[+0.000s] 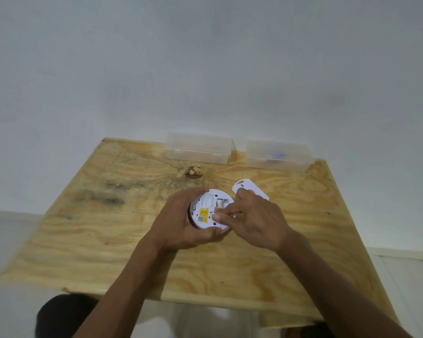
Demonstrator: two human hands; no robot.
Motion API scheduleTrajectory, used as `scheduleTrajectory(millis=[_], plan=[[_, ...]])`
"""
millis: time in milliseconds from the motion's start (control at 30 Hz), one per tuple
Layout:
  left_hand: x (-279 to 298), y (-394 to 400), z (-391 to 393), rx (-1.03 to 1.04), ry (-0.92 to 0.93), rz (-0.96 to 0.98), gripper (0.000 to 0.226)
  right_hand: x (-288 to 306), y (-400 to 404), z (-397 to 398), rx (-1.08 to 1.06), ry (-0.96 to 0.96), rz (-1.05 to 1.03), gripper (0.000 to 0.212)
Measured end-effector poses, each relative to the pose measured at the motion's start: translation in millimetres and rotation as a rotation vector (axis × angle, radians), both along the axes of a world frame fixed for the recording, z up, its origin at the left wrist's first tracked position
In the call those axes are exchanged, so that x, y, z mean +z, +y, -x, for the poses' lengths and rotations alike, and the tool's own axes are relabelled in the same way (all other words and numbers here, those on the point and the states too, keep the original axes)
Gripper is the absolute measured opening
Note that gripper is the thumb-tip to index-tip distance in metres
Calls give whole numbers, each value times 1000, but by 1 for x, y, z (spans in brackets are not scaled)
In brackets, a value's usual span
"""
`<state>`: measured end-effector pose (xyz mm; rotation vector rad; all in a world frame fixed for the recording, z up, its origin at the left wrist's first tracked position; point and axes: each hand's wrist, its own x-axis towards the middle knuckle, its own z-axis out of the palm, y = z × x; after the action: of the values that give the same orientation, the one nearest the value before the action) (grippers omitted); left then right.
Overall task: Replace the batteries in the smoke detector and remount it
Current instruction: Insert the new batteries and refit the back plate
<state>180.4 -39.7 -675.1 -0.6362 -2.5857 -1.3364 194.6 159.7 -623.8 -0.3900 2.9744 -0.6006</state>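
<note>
A round white smoke detector (206, 211) lies back side up at the middle of the plywood table (108, 228), showing a yellow label and an open battery bay. My left hand (181, 223) wraps around its left and near rim and holds it. My right hand (252, 220) rests over its right side, with fingertips pressing into the battery bay. Whether a battery is under those fingers is hidden. The white mounting plate (244, 186) lies flat just behind my right hand.
Two clear plastic boxes stand at the table's far edge against the white wall: the left box (198, 148) looks empty, the right box (277, 154) holds something blue. A dark knot (193, 172) marks the wood. The near table edge is close to my body.
</note>
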Motion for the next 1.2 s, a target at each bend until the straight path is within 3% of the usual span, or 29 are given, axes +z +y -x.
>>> scheduleTrajectory(millis=[100, 233, 333, 400, 500, 567, 633, 767, 967, 1200], plan=[[-2, -1, 0, 17, -13, 16, 84, 4, -3, -3, -33, -3, -34, 44], [14, 5, -8, -7, 29, -2, 64, 12, -7, -4, -23, 1, -50, 46], [28, 9, -15, -29, 71, 54, 60, 15, -5, -4, 2, -22, 25, 38], [30, 8, -17, -25, 55, 71, 58, 11, 0, -2, -111, -59, 297, 26], [21, 6, -15, -5, 24, 80, 70, 8, 8, 4, -608, -115, 785, 16], [17, 5, -15, 8, 6, 102, 83, 7, 12, 7, -825, -304, 1108, 27], [16, 4, -15, 19, -10, 114, 89, 4, 16, 9, -865, -383, 1276, 31], [13, 4, -14, 38, -61, 158, 97, -3, 10, 6, -724, -230, 1236, 30], [13, 6, -15, 54, -100, 186, 97, 3, -14, 5, -436, 85, 834, 22], [12, 5, -13, 58, -76, 158, 90, 2, -19, 16, -296, 137, 548, 18]])
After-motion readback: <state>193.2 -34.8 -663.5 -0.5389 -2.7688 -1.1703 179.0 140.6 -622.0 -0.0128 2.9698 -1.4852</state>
